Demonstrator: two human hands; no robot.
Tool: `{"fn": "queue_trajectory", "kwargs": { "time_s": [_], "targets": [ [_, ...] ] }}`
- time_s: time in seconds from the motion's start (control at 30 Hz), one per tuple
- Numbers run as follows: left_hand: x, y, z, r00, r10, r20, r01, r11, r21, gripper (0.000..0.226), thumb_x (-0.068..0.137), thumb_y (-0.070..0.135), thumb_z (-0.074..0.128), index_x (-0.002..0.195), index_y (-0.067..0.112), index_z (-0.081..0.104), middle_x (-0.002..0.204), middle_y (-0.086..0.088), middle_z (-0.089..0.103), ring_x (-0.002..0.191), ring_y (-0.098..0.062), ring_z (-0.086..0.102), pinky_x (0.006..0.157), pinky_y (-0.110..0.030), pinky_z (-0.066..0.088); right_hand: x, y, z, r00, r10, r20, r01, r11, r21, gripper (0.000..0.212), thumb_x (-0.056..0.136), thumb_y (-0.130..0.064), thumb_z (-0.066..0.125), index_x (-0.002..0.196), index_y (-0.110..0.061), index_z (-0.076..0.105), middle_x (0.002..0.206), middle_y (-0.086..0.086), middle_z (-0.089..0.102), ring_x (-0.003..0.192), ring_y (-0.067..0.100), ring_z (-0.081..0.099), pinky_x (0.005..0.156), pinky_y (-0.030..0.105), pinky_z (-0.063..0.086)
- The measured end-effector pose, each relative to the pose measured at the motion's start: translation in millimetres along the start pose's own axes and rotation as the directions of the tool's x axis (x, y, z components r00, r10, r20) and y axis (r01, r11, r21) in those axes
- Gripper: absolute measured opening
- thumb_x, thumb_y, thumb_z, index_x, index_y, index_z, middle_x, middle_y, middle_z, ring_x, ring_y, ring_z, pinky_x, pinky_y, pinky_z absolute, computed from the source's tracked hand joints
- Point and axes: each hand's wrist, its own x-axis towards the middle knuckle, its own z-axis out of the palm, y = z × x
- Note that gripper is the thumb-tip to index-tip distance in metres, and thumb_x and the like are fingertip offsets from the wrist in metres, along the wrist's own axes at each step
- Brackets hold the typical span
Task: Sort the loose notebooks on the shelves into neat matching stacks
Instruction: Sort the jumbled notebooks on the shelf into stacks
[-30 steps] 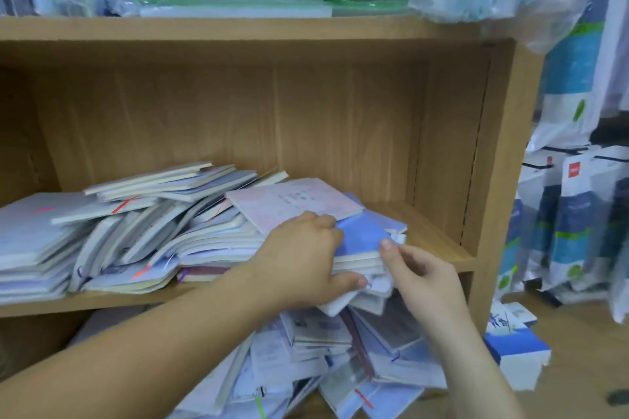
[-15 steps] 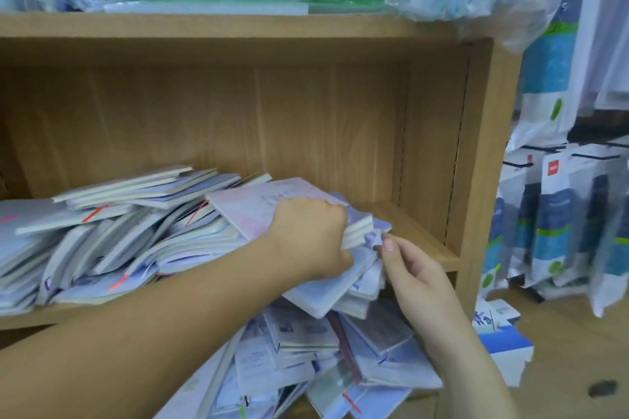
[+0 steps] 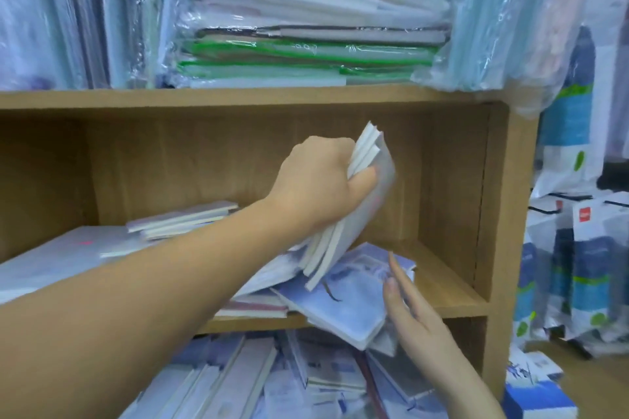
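Gripping: on my remote feed, the left hand (image 3: 320,180) clasps a bundle of notebooks (image 3: 340,241), fingers curled tight round its upper part. The bundle stands steeply tilted, its white page edges fanned out above and below the fist.
Right hand (image 3: 418,323): open, fingers straight, below and to the right of the left hand, with fingertips (image 3: 391,282) laid against the right edge of a blue notebook (image 3: 350,303).
Blue notebook: directly under the held bundle, lying askew, its near corner overhanging the front of the shelf board (image 3: 452,303). I cannot tell whether the bundle's lowest corner touches it.
Shelf board: wooden, with bare wood showing just right of the right hand's fingers.
Left pile (image 3: 51,258): more notebooks are heaped behind my left forearm, well to the left of the fist, too blurred to tell the covers apart.
Lower shelf: beneath both hands, loose notebooks (image 3: 306,381) overlap at all angles.
Above: over the left hand, plastic-wrapped stacks (image 3: 306,54), some green-edged, sit on the upper shelf.
Far right: beyond the right hand, outside the unit's side wall, hang blue-and-white packs (image 3: 585,265).
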Motion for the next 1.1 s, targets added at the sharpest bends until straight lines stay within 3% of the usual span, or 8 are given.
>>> {"fn": "queue_trajectory", "kwargs": {
  "time_s": [0.2, 0.27, 0.4, 0.6, 0.73, 0.87, 1.0, 1.1],
  "targets": [
    [-89.2, 31.2, 9.8, 0.955, 0.254, 0.150, -0.270, 0.958, 0.095, 0.043, 0.090, 0.064, 0.039, 0.095, 0.026, 0.059, 0.082, 0.002, 0.066, 0.081, -0.028, 0.066, 0.057, -0.036, 0.045, -17.1, -41.9, -10.3, 0.938, 0.116, -0.326, 0.011, 0.932, 0.363, 0.056, 0.085, -0.084, 0.032, 0.114, -0.051, 0.066, 0.113, -0.007, 0.074, 0.106, 0.011, 0.069, 0.081, 0.024, 0.049],
    [-120.4, 31.7, 20.0, 0.922, 0.307, 0.235, -0.332, 0.940, 0.075, 0.044, 0.087, 0.064, 0.042, 0.108, 0.031, 0.063, 0.084, 0.004, 0.066, 0.078, -0.025, 0.069, 0.051, -0.033, 0.048, -25.5, -43.1, -24.6, 0.944, 0.198, -0.265, -0.056, 0.885, 0.462, 0.070, 0.083, -0.084, 0.040, 0.114, -0.030, 0.073, 0.102, 0.004, 0.078, 0.097, 0.024, 0.075, 0.079, 0.038, 0.057],
    [-146.7, 29.5, 33.5, 0.825, 0.369, 0.427, -0.414, 0.910, 0.013, 0.056, 0.087, 0.078, 0.039, 0.117, 0.038, 0.064, 0.094, 0.007, 0.064, 0.087, -0.018, 0.064, 0.060, -0.036, 0.052, -43.6, -24.6, -40.9, 0.950, 0.278, -0.144, -0.178, 0.858, 0.482, 0.040, 0.094, -0.046, 0.065, 0.115, -0.013, 0.073, 0.102, 0.013, 0.078, 0.092, 0.035, 0.075, 0.088, 0.055, 0.058],
    [-156.9, -0.2, 29.0, 0.862, -0.192, 0.470, 0.087, 0.968, 0.237, 0.048, 0.094, 0.072, 0.040, 0.100, 0.027, 0.058, 0.093, 0.005, 0.064, 0.095, -0.023, 0.063, 0.071, -0.036, 0.049, -48.5, -6.0, -37.7, 0.941, 0.275, -0.199, -0.123, 0.823, 0.555, 0.027, 0.094, -0.006, 0.067, 0.121, -0.010, 0.064, 0.107, 0.011, 0.077, 0.092, 0.035, 0.075, 0.079, 0.054, 0.060],
    [-164.2, -10.9, 32.5, 0.746, -0.390, 0.540, 0.524, 0.844, -0.114, 0.028, 0.091, 0.058, 0.062, 0.084, 0.031, 0.064, 0.058, 0.008, 0.060, 0.062, -0.015, 0.059, 0.062, -0.033, 0.048, -57.5, -17.2, -41.4, 0.962, 0.115, -0.246, 0.039, 0.840, 0.542, 0.027, 0.098, -0.005, 0.063, 0.123, -0.015, 0.064, 0.115, 0.012, 0.075, 0.099, 0.036, 0.074, 0.086, 0.060, 0.058],
    [-170.5, 6.2, 29.4, 0.665, -0.403, 0.629, 0.730, 0.531, -0.431, 0.019, 0.096, 0.049, 0.063, 0.100, 0.035, 0.077, 0.093, -0.005, 0.073, 0.085, -0.036, 0.071, 0.083, -0.053, 0.060, -74.9, -41.1, -44.9, 0.954, -0.073, -0.292, 0.211, 0.853, 0.478, 0.039, 0.098, -0.003, 0.059, 0.130, -0.026, 0.062, 0.122, 0.007, 0.072, 0.108, 0.033, 0.071, 0.088, 0.053, 0.059],
    [-170.9, 16.6, 4.7, 0.713, -0.288, 0.640, 0.682, 0.496, -0.537, 0.023, 0.104, 0.041, 0.053, 0.119, 0.052, 0.067, 0.106, 0.026, 0.073, 0.094, -0.007, 0.070, 0.081, -0.019, 0.054, -87.2, -58.0, -46.6, 0.930, -0.193, -0.314, 0.317, 0.852, 0.417, 0.069, 0.097, -0.006, 0.063, 0.153, -0.037, 0.035, 0.137, 0.002, 0.065, 0.120, 0.033, 0.065, 0.098, 0.062, 0.050],
    [-175.7, 11.2, -20.5, 0.698, -0.210, 0.685, 0.709, 0.339, -0.618, 0.040, 0.102, 0.023, 0.061, 0.137, 0.043, 0.058, 0.125, 0.011, 0.071, 0.110, -0.010, 0.069, 0.088, -0.030, 0.050, -100.5, -69.4, -35.4, 0.920, -0.285, -0.269, 0.360, 0.887, 0.291, 0.071, 0.097, -0.010, 0.063, 0.153, -0.042, 0.034, 0.140, -0.006, 0.062, 0.125, 0.024, 0.063, 0.099, 0.052, 0.052]
  ]
}}
